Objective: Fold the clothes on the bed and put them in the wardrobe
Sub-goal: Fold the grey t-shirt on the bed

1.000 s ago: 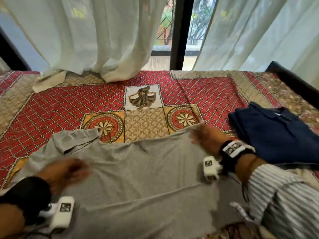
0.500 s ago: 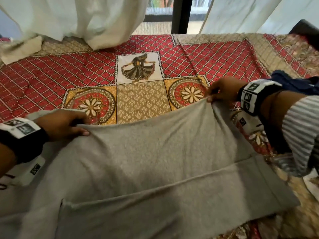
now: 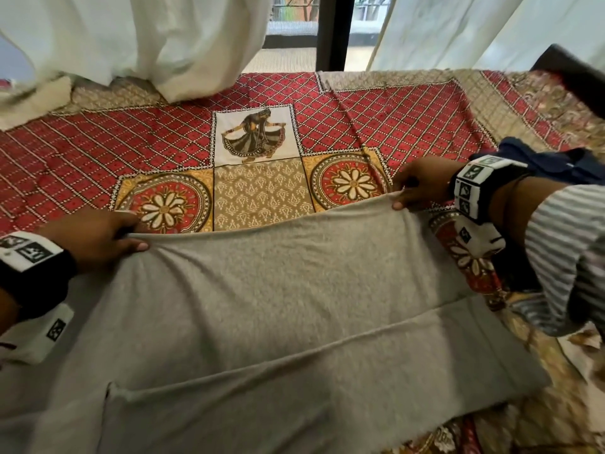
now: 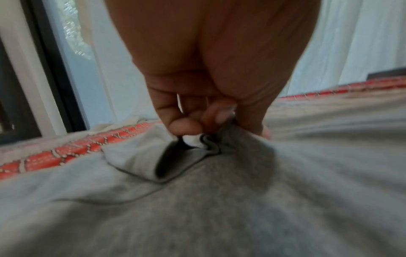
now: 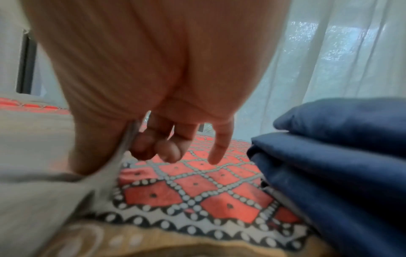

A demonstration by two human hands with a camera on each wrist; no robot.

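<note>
A grey T-shirt (image 3: 271, 299) lies across the near part of the bed, its far edge lifted off the cover. My left hand (image 3: 98, 237) pinches that edge at the left corner; in the left wrist view the thumb and fingers of the left hand (image 4: 211, 120) bunch the grey T-shirt (image 4: 219, 200) there. My right hand (image 3: 419, 185) pinches the right corner. In the right wrist view the grey T-shirt (image 5: 44, 191) runs between thumb and fingers of the right hand (image 5: 136, 146), little finger straight. A folded navy garment (image 3: 556, 165) lies at the right, close beside the right hand (image 5: 340, 156).
The bed carries a red and gold patterned cover (image 3: 98, 152). White curtains (image 3: 163, 37) hang onto its far edge before a dark window frame (image 3: 334, 31). A dark bed frame (image 3: 576, 73) shows at the far right. A striped sleeve (image 3: 563, 250) covers my right forearm.
One second ago both hands lay on the flat shirt. They have since gripped its far corners and lifted the edge, and the camera has tilted down and closer.
</note>
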